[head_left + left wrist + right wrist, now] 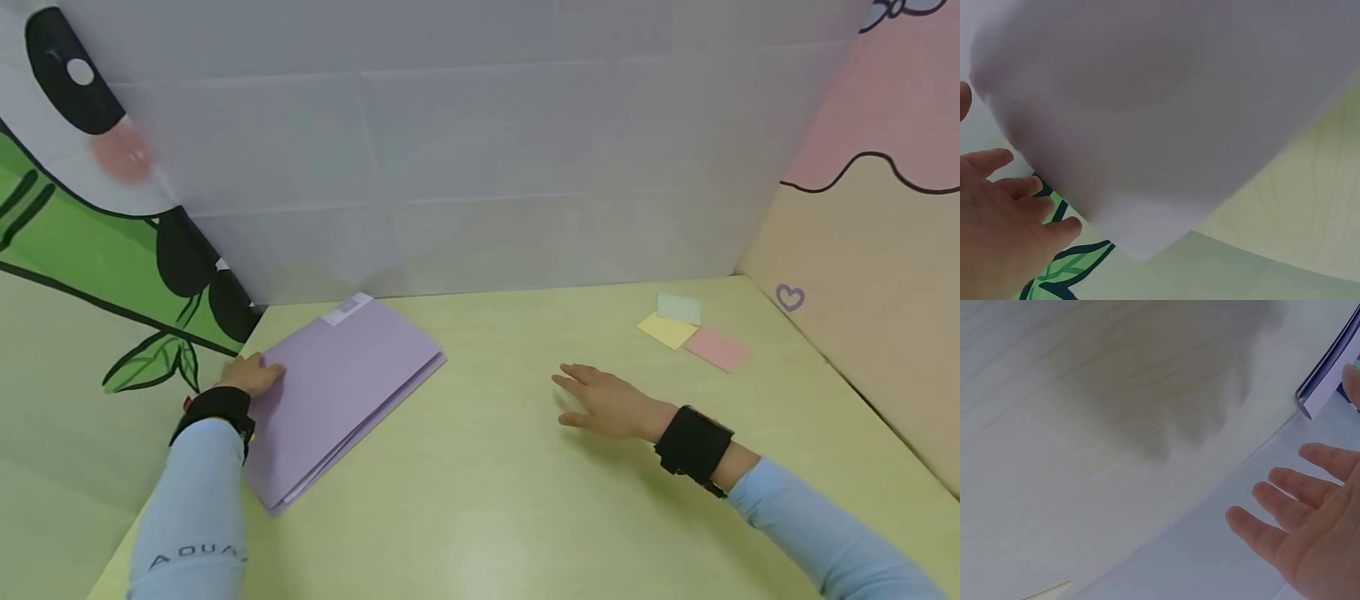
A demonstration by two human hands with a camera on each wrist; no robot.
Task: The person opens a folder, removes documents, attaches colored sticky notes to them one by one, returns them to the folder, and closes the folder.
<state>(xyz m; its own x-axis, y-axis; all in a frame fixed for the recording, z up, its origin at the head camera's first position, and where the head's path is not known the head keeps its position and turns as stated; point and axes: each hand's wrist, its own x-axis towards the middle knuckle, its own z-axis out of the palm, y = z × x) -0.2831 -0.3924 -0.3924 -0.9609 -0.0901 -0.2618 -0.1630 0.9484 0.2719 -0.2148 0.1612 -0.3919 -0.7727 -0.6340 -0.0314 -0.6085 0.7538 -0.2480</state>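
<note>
A lilac paper folder point(345, 392) with a pale label near its far corner lies aslant on the left part of the table, its layers parted along the right edge. My left hand point(251, 377) is at the folder's left edge, the thumb side over its surface. In the left wrist view, loosely extended fingers point(1063, 231) show right beside that edge. My right hand point(611, 404) hovers over the middle right of the table, palm down, fingers spread, holding nothing. Its shadow falls on the tabletop below.
Green, yellow and pink paper slips point(714, 348) lie overlapping at the back right of the yellow table point(480, 467). A pale wall point(480, 167) stands behind, with printed panels at left and right. Black bands circle both wrists.
</note>
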